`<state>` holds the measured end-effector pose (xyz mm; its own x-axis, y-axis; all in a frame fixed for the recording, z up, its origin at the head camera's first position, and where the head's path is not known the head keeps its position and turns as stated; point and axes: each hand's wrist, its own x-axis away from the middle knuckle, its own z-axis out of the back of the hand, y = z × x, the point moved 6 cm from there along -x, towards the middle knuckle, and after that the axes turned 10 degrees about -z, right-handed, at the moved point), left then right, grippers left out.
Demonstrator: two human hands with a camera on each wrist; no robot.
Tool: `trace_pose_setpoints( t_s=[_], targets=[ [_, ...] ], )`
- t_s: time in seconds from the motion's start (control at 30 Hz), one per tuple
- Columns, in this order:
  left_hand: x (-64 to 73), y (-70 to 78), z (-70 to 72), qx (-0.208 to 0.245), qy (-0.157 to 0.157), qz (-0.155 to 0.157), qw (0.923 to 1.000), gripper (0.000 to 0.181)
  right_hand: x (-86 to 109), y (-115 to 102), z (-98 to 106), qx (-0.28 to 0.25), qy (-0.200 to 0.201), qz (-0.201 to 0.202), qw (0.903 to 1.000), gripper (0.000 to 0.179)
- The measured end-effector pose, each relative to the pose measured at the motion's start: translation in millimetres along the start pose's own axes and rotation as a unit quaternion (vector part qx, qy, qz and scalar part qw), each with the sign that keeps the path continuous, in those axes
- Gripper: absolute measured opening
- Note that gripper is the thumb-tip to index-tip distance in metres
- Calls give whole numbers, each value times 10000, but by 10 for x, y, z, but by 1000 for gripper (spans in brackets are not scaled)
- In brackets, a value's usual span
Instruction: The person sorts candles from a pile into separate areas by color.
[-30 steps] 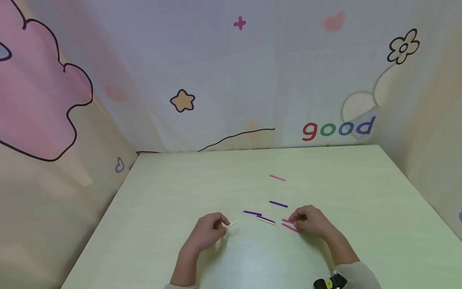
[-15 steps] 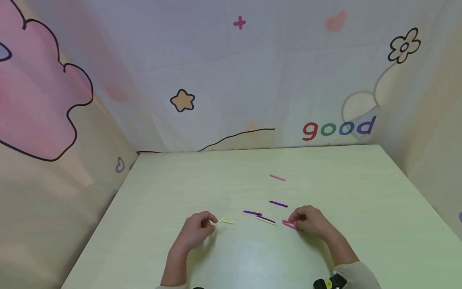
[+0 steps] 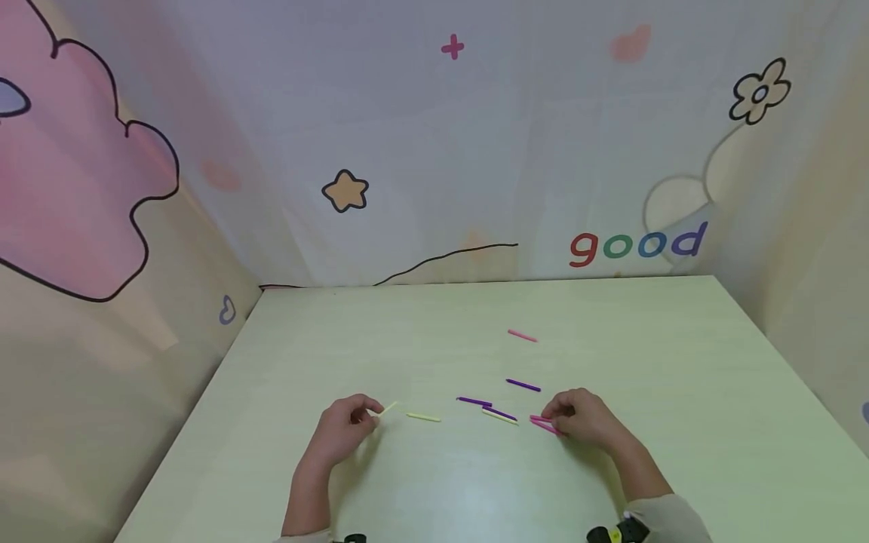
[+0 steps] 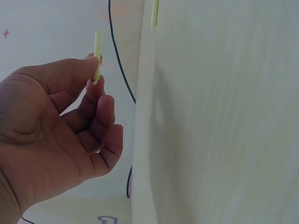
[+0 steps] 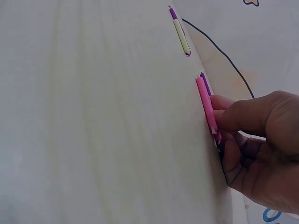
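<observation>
My left hand (image 3: 339, 428) pinches a thin pale yellow stick (image 4: 97, 44) between thumb and fingertips, raised over the table; the other fingers curl loosely. A second yellow stick (image 3: 424, 417) lies on the table just right of that hand. My right hand (image 3: 587, 417) is low at the table, thumb and fingertips at two bright pink sticks (image 3: 543, 426) that form a narrow V. In the right wrist view the nearer pink stick (image 5: 206, 103) passes in front of the fingertips, which pinch at its lower end; the other pink one is mostly hidden behind it.
Between the hands lie two purple sticks (image 3: 474, 400) end to end, with a yellow stick (image 3: 498, 418) alongside one. Farther back are another purple stick (image 3: 523, 385) and a lone pink stick (image 3: 522, 335). A printed curtain (image 3: 421, 151) stands behind the pale table (image 3: 326, 332).
My left hand has moved left with its yellow stick, away from the yellow one now lying uncovered. By the right hand, the nearer pink stick has shifted closer to the other.
</observation>
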<state>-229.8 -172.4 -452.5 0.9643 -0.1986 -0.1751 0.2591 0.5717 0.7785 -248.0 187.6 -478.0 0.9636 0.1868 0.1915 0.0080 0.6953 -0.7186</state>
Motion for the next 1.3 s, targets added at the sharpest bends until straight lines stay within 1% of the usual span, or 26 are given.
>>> trace_pose_setpoints(
  t_s=[0.1, 0.23, 0.47, 0.73, 0.83, 1.0, 1.1, 1.2, 1.3],
  targets=[
    [1, -43, 59, 42, 93, 92, 9999, 12, -12, -1, -4, -12, 13, -140, 9999, 17],
    [4, -117, 120, 78, 152, 246, 9996, 12, -26, -8, 5, 8, 16, -180, 9998, 18],
    [62, -309, 223, -68, 209, 593, 9980, 15, -29, 28, -20, -63, -42, -294, 9995, 19],
    [28, -459, 403, -416, 267, 949, 9943, 16, -21, -20, -17, -157, -106, -220, 9996, 18],
    [24, -515, 410, -461, 317, 1116, 9922, 17, -22, -12, -22, -107, -108, -185, 9997, 18],
    [22, -588, 366, -442, 371, 1320, 9896, 17, -13, -25, -24, -78, -124, -84, 9999, 18],
    [27, -632, 352, -436, 411, 1494, 9870, 17, -7, -34, -32, -87, -193, -34, 9998, 18],
    [27, -640, 354, -420, 417, 1593, 9855, 17, -6, -28, -31, -49, -177, -35, 9998, 18],
    [31, -609, 371, -458, 430, 1569, 9856, 15, -5, -23, -23, -31, -153, -39, 9999, 19]
  ],
)
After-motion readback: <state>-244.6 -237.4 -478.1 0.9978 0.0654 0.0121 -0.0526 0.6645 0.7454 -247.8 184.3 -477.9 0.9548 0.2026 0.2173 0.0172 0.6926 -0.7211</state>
